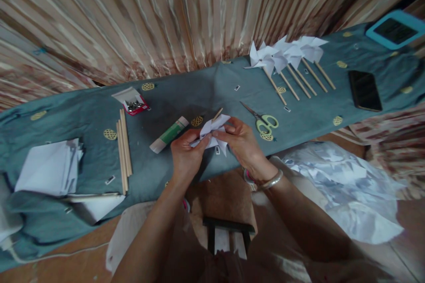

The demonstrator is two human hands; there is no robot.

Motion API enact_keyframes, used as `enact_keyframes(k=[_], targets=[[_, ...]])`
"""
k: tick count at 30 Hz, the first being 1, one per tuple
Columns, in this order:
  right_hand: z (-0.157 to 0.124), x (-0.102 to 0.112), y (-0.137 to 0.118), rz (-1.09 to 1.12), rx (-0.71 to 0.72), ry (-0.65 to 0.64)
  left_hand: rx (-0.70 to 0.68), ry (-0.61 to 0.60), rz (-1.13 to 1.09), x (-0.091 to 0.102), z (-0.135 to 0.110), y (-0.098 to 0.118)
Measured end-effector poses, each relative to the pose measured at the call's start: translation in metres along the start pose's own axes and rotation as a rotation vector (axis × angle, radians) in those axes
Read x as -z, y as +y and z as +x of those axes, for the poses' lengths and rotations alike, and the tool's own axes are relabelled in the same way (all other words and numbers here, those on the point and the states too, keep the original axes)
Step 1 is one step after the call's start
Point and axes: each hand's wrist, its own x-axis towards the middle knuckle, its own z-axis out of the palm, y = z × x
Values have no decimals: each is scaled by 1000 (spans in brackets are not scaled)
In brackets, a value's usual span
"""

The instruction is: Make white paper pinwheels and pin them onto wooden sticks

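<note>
Both my hands hold a white folded paper pinwheel [214, 130] over the near edge of a table covered in a blue-grey cloth [199, 88]. My left hand [185, 154] pinches its left side and my right hand [244, 143] grips its right side. A wooden stick tip [218, 113] pokes out behind the paper. A green and white glue stick [168, 135] lies just left of my hands. Green-handled scissors [262, 119] lie just right of them.
Several finished white pinwheels on sticks [288, 59] lie at the back right. Loose wooden sticks [124, 152], a small box of pins [133, 102], a stack of white paper [49, 170], a black phone [364, 90] and a blue-framed tablet [395, 30] are around. A plastic bag [345, 185] lies lower right.
</note>
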Motion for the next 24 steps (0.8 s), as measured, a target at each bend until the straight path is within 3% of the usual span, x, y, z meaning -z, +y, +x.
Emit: enact_keyframes(k=[11, 24], targets=[[-1, -2, 1, -14, 0, -5, 9, 10, 27, 1, 0, -2], [-1, -2, -8, -88, 25, -29, 146, 20, -264, -4, 4, -10]])
